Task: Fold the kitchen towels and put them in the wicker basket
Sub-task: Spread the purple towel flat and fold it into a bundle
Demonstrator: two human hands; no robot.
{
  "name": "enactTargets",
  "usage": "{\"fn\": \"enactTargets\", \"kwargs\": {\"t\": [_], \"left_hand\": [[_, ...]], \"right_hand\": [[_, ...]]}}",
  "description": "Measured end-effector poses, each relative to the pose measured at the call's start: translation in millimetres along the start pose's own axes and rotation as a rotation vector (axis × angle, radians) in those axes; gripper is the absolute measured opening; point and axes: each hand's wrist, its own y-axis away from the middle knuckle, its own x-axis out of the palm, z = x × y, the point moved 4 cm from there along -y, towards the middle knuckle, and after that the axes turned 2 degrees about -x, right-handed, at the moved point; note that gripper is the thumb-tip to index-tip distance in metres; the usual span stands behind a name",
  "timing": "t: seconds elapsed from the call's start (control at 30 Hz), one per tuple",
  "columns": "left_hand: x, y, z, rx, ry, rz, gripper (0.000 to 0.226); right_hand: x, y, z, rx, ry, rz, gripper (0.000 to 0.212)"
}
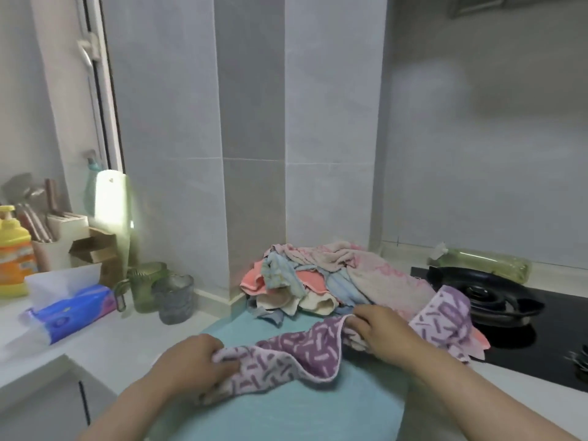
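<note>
A purple patterned towel point(305, 348) stretches across a teal cloth point(286, 409) laid flat on the counter. My left hand point(194, 361) grips the towel's left end. My right hand point(378, 332) pinches its upper edge near the middle, and the rest of the towel point(445, 316) trails off to the right over the hob's edge. Behind it lies a heap of crumpled towels point(334, 275) in pink, coral, light blue and cream, pushed against the tiled corner. No wicker basket is in view.
A black gas hob point(496, 300) sits at the right with a green bottle point(483, 259) lying behind it. At the left stand two glass cups point(173, 297), a tissue pack point(73, 310), a yellow-orange soap bottle point(12, 249), a knife block and a cutting board.
</note>
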Motion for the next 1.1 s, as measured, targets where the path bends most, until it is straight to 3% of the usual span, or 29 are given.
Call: {"fn": "enactTargets", "kwargs": {"t": [0.1,0.17,0.23,0.3,0.37,0.4,0.6,0.7,0.77,0.87,1.1], "left_hand": [[-30.8,6.5,9.1,-0.152,0.586,-0.041,0.03],[-48.5,9.4,6.4,-0.248,0.941,0.066,0.026],[-61.3,7.0,0.4,-0.3,1.131,0.128,0.027],[-63.8,-2.7,0.7,-0.339,1.122,0.054,0.026],[-58.1,-15.8,5.3,-0.396,1.055,-0.109,0.026],[-50.5,-19.6,3.5,-0.41,1.076,-0.109,0.027],[-16.5,-23.9,2.6,-0.403,1.148,0.013,0.014],[-14.1,-20.6,13.0,-0.332,0.908,0.047,0.013],[-12.7,-14.0,15.5,-0.273,0.703,0.057,0.008],[-4.4,-6.9,16.6,-0.212,0.541,0.104,0.011],[0.5,6.5,7.6,-0.126,0.679,0.035,0.023]], "right_hand": [[-7.7,-9.3,39.2,0.06,-0.24,-0.069,0.041],[-14.1,-16.9,58.5,0.129,-0.526,-0.124,0.038],[-16.9,-24.3,72.2,0.227,-0.808,-0.115,0.024],[-16.5,-36.6,73.1,0.248,-0.694,-0.153,0.018],[-9.8,-44.0,64.7,0.255,-0.402,-0.198,0.033],[-5.1,-43.5,61.8,0.265,-0.315,-0.196,0.04],[17.4,-34.5,23.3,0.276,-0.383,-0.07,0.03],[15.7,-21.3,-3.7,0.347,-0.485,-0.02,0.028],[13.9,-5.3,-10.3,0.312,-0.423,0.081,0.019],[16.9,15.8,-5.0,0.223,-0.292,0.275,0.027],[9.0,43.8,-1.2,0.172,-0.157,0.403,0.019]]}}
